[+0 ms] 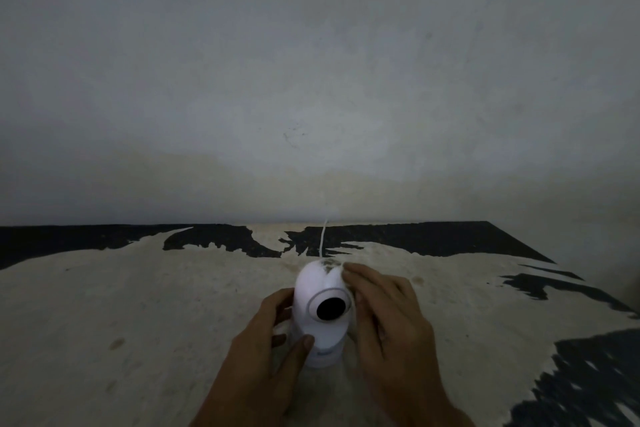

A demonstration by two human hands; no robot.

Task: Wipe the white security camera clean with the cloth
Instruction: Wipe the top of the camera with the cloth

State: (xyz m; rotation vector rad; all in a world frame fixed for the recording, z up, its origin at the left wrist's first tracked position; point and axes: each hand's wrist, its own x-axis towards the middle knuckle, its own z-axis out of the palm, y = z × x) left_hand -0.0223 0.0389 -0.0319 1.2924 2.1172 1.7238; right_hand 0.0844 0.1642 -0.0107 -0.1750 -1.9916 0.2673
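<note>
The white security camera [320, 314] stands upright on the worn, cream-and-black desk [138, 305], near the front edge and a little right of centre, its long axis vertical and its round black lens tipped up toward the person, with a thin white cable [323, 236] running from behind it to the far wall. The left hand [273, 333] is wrapped around the camera's left side and base with the thumb across the front. The right hand [388, 308] presses its fingers against the upper right of the head; in this dim light, whether a cloth lies under them I cannot tell.
</note>
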